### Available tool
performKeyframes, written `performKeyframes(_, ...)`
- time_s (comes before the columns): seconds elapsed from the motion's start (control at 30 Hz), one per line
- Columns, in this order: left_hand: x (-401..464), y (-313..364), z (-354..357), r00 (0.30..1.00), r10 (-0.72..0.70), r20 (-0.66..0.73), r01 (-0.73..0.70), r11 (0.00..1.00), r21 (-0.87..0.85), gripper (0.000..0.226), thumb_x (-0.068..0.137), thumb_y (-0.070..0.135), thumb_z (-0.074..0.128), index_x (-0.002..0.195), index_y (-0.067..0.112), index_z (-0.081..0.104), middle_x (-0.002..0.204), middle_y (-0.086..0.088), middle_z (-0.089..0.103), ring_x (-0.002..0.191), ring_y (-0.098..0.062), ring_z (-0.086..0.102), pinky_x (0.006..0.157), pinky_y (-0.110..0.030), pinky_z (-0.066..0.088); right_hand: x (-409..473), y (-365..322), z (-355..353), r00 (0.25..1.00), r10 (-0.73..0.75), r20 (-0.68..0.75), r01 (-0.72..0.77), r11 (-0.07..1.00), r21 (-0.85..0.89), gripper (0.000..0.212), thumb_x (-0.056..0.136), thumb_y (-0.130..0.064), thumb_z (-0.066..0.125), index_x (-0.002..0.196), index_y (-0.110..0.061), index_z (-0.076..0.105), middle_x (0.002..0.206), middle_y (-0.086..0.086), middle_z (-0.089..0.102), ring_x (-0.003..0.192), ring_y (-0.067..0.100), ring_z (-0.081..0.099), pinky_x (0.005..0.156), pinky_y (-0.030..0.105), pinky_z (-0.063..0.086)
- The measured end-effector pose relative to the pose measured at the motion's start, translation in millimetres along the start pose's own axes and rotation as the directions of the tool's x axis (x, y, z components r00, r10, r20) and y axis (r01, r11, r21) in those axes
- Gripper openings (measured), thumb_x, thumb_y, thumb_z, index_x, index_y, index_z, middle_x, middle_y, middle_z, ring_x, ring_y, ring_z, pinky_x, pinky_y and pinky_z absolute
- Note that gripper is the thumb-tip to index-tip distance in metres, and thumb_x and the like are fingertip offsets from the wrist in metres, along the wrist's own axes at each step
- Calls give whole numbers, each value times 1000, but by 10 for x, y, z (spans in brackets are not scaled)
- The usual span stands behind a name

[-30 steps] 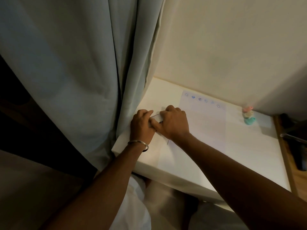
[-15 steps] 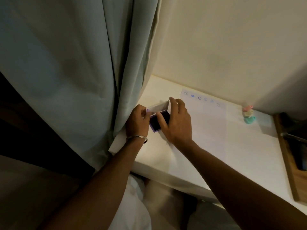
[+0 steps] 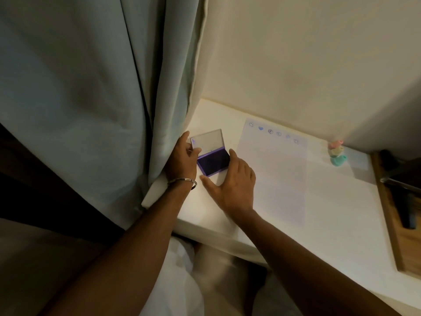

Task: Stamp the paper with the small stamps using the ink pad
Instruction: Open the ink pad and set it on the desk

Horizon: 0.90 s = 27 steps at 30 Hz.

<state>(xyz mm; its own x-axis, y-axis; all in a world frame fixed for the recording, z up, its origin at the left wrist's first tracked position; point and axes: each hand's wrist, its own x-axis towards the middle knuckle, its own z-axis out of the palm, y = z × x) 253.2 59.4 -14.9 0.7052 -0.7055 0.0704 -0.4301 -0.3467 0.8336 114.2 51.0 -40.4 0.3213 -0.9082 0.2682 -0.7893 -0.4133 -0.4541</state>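
- Ink pad point(image 3: 213, 161) sits on the white surface point(image 3: 341, 224) at its left end, just beside the curtain point(image 3: 91, 99). Lid point(image 3: 206, 139) stands tilted up and back; dark purple pad face is exposed.
- My left hand point(image 3: 183, 159) grips the raised lid at its left edge, thumb and fingers pinched on it.
- My right hand point(image 3: 234, 181) lies spread, fingers loose, nothing in it; index finger touches the pad's right edge, thumb rests just below its near corner, bracing the case.
- Paper point(image 3: 273, 179) lies flat just right of the ink pad. A row of small blue stamp marks point(image 3: 273, 133) runs along its top edge: faces, a heart, some faint. The rest of the sheet is bare.
- Small stamps point(image 3: 336, 153) stand in a stack (pink, cream, teal) near the wall, well apart from my hands, at the paper's far right.
- Judgement: one row is done and the pad is ready. Left to do: fetch a stamp, ink it, press more marks below the row. Most of the sheet is unfilled.
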Motion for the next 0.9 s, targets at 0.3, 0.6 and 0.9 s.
performKeyframes(0.3,14,17,35,998,36,-42,-30,990,135,45,89,26,64,129,8,54,124,-13,64,111,-30,63,87,-39,54,-8,6,27,999,-19,-36,19,1000,-2,90,75,-78,56,142,-23,33,135,0,53,122,19,51,106,38,40)
performKeyframes(0.6,55,52,28,1000,0,-19,5,955,296,42,90,32,61,126,9,57,123,-14,62,109,-30,61,87,-40,53,-7,3,14,1000,-1,-14,1,1000,-23,90,76,-79,53,143,-23,32,137,-2,50,124,18,49,109,42,39)
performKeyframes(0.9,58,50,49,999,-39,7,35,939,341,45,90,35,60,126,7,56,123,-16,61,109,-31,60,89,-40,52,-16,-22,-20,1000,6,-7,-6,1000,-19,90,77,-77,55,144,-22,32,140,0,49,127,21,47,110,45,38)
